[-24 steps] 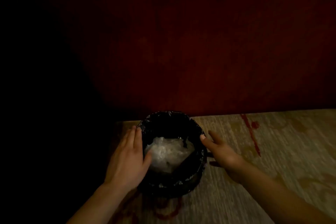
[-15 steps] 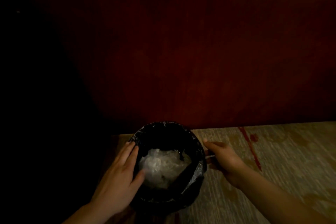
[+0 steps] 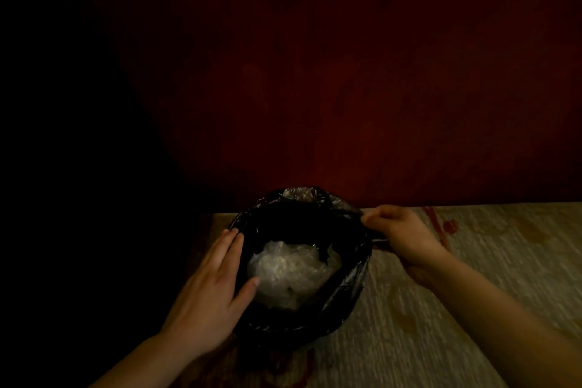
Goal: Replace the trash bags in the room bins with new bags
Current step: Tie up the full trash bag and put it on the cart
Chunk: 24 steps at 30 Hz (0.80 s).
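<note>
A small round bin (image 3: 346,309) stands on the carpet against a dark red wall, lined with a black trash bag (image 3: 302,220). Crumpled clear plastic waste (image 3: 286,271) lies inside. My left hand (image 3: 211,290) rests flat on the bin's left rim, fingers straight, thumb over the opening. My right hand (image 3: 403,236) is at the right rim with fingers curled, pinching the bag's edge, which is lifted off the rim there. The far edge of the bag stands up loose.
The dark red wall (image 3: 346,88) rises right behind the bin. Beige patterned carpet (image 3: 472,277) with red marks spreads to the right and front. The left side of the view is too dark to read.
My right hand went from lying open beside the rim to pinching the bag's edge and pulling it up. The far bag edge has come loose. My left hand stayed on the left rim.
</note>
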### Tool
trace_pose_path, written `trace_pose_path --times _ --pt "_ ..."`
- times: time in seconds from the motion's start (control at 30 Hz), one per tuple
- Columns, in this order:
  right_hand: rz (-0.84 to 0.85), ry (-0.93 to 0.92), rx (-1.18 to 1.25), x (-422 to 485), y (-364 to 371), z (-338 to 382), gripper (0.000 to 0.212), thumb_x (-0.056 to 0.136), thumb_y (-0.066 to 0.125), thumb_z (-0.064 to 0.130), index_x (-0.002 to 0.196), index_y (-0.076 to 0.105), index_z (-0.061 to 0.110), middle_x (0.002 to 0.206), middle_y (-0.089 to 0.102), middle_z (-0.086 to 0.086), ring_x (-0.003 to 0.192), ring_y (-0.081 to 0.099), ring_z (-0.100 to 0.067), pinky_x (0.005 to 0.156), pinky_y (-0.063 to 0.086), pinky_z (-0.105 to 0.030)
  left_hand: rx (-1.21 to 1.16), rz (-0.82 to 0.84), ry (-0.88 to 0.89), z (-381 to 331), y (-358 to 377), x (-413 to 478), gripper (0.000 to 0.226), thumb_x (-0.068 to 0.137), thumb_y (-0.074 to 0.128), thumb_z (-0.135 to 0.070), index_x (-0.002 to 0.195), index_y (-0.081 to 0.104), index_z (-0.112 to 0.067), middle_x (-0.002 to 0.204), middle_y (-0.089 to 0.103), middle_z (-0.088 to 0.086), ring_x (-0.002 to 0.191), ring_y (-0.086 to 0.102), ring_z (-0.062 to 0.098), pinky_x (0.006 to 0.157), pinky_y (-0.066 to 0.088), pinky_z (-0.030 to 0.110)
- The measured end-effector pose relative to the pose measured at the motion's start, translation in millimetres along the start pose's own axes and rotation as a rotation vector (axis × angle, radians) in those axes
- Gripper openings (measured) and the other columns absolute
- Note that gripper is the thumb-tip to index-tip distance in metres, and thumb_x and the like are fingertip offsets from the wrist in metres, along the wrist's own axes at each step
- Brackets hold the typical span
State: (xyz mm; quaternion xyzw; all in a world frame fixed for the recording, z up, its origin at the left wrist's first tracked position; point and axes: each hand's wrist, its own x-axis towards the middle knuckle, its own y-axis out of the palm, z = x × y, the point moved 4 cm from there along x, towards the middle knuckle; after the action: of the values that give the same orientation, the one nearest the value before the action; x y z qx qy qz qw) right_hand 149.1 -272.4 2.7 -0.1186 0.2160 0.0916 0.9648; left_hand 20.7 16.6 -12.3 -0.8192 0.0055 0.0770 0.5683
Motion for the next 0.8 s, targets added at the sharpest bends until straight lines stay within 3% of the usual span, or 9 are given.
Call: trace_pose_path --times 0.13,0.27,0.33,0.43,0.5,0.57,0.6,0.7,0.8 --pt "-0.047 -0.161 -0.168 -7.6 3.7 17.7 0.012 0.101 0.058 0.023 0.094 0.065 0.015 0.097 0.068 -0.007 0.089 0.067 -0.028 0.078 0.057 -0.047 -0.151 -0.042 -0.113 -3.3 -11.0 12.4 0.082 0.097 0.039 -0.059 0.160 -0.002 -0.027 0.166 -0.002 -0.013 0.151 0.013 0.010 0.120 0.023 0.029" --pt "-0.074 -0.294 -0.115 -13.5 10.5 24.9 0.009 0.091 0.072 0.017 0.089 0.063 0.020 0.083 0.065 -0.005 0.074 0.065 -0.026 0.065 0.053 -0.037 -0.279 -0.130 -0.170 1.3 -16.0 27.2 0.073 0.099 0.046 -0.049 0.159 0.013 -0.025 0.163 0.019 -0.003 0.145 0.031 0.018 0.111 0.031 0.028" --pt "-0.080 -0.336 -0.097 -15.9 11.0 28.0 0.021 0.087 0.075 0.009 0.094 0.063 0.025 0.084 0.065 0.000 0.071 0.064 -0.019 0.060 0.054 -0.028 -0.461 -0.121 -0.280 10.1 -14.7 33.0 0.068 0.100 0.047 -0.048 0.158 0.021 -0.023 0.160 0.030 0.001 0.142 0.038 0.022 0.110 0.035 0.032" --pt "-0.125 -0.378 -0.173 -17.0 7.3 31.8 0.040 0.084 0.076 0.001 0.104 0.064 0.034 0.092 0.063 0.004 0.077 0.063 -0.013 0.063 0.058 -0.029 -0.715 -0.085 -0.445 20.4 -10.5 37.6 0.057 0.102 0.045 -0.047 0.152 0.039 -0.021 0.153 0.044 0.004 0.139 0.044 0.025 0.113 0.037 0.041" --pt "-0.144 -0.375 -0.239 -17.7 6.3 33.2 0.043 0.084 0.076 0.001 0.109 0.065 0.034 0.096 0.064 0.004 0.081 0.064 -0.013 0.068 0.060 -0.035 -0.852 -0.041 -0.499 21.6 -11.5 38.8 0.045 0.104 0.042 -0.045 0.136 0.059 -0.019 0.133 0.064 0.002 0.118 0.060 0.021 0.093 0.051 0.037" --pt "-0.158 -0.362 -0.246 -19.1 5.9 32.4 0.037 0.086 0.074 0.001 0.105 0.068 0.032 0.098 0.067 0.006 0.080 0.069 -0.011 0.067 0.063 -0.038 -0.891 0.015 -0.548 19.1 -14.7 37.5 0.042 0.106 0.039 -0.044 0.121 0.068 -0.019 0.112 0.071 0.000 0.093 0.064 0.015 0.065 0.047 0.026" --pt "-0.159 -0.359 -0.248 -19.8 6.0 31.6 0.035 0.086 0.073 0.000 0.099 0.070 0.032 0.095 0.070 0.008 0.077 0.070 -0.009 0.064 0.063 -0.036 -0.890 0.034 -0.579 19.6 -14.4 37.2 0.042 0.106 0.038 -0.043 0.120 0.068 -0.018 0.111 0.071 0.001 0.092 0.063 0.017 0.061 0.043 0.026" --pt "-0.150 -0.374 -0.312 -20.8 8.1 30.5 0.035 0.085 0.071 -0.003 0.081 0.071 0.032 0.080 0.073 0.011 0.066 0.070 -0.011 0.056 0.061 -0.043 -0.914 0.056 -0.635 24.4 -10.3 36.5 0.038 0.106 0.042 -0.037 0.122 0.068 -0.015 0.117 0.070 0.008 0.106 0.064 0.026 0.070 0.047 0.030" --pt "-0.172 -0.381 -0.329 -21.4 7.7 30.9 0.033 0.086 0.072 0.001 0.074 0.068 0.031 0.078 0.072 0.011 0.066 0.069 -0.017 0.059 0.059 -0.052 -0.987 0.003 -0.602 26.9 -12.2 38.9 0.025 0.103 0.053 -0.029 0.104 0.075 -0.015 0.101 0.076 0.008 0.095 0.072 0.025 0.085 0.057 0.037"
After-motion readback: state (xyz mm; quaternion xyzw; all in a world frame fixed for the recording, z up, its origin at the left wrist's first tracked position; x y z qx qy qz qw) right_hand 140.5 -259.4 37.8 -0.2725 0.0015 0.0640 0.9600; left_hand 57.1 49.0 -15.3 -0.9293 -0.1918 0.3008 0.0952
